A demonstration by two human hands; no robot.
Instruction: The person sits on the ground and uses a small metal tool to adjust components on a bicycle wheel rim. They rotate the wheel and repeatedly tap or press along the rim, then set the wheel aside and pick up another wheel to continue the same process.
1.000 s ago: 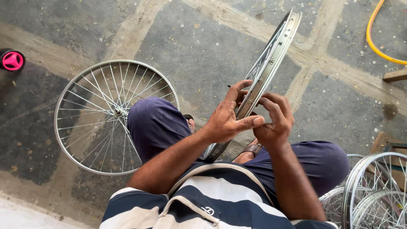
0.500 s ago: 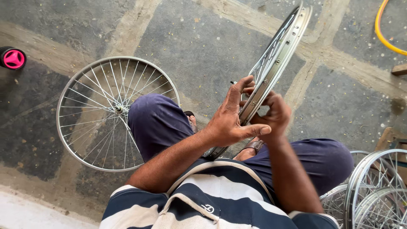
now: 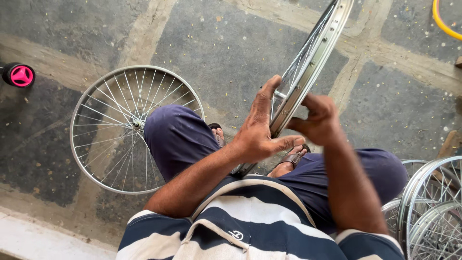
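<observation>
Held wheel: a spoked bicycle rim (image 3: pixel 315 58) stands on edge between the knees, tilted up toward 1 o'clock, its lower end hidden behind the arms.
Left hand (image 3: pixel 257 132): flat against the near side of the rim, fingers (image 3: pixel 263 98) stretched up along the spokes, thumb hooked under the rim edge; resting on it, not clenched.
Right hand (image 3: pixel 317 118): curled round the rim's outer edge from the 3 o'clock side; what the fingertips pinch is hidden, so I cannot tell whether a spoke or nipple is held.
Loose wheel (image 3: pixel 132 127): lies flat on the stone floor (image 3: pixel 231 48) at 9 o'clock, part under the left knee.
Stacked wheels (image 3: pixel 428 207): at 4 o'clock, just beside the right leg.
Pink wheel (image 3: pixel 19 75): small, far off at 9 o'clock.
Risk: the rim is steadied only by the two hands; a loosened hold could likely let it roll or tip onto the sandalled feet (image 3: pixel 291 158), and fingers among the spokes could be nipped if it turns.
</observation>
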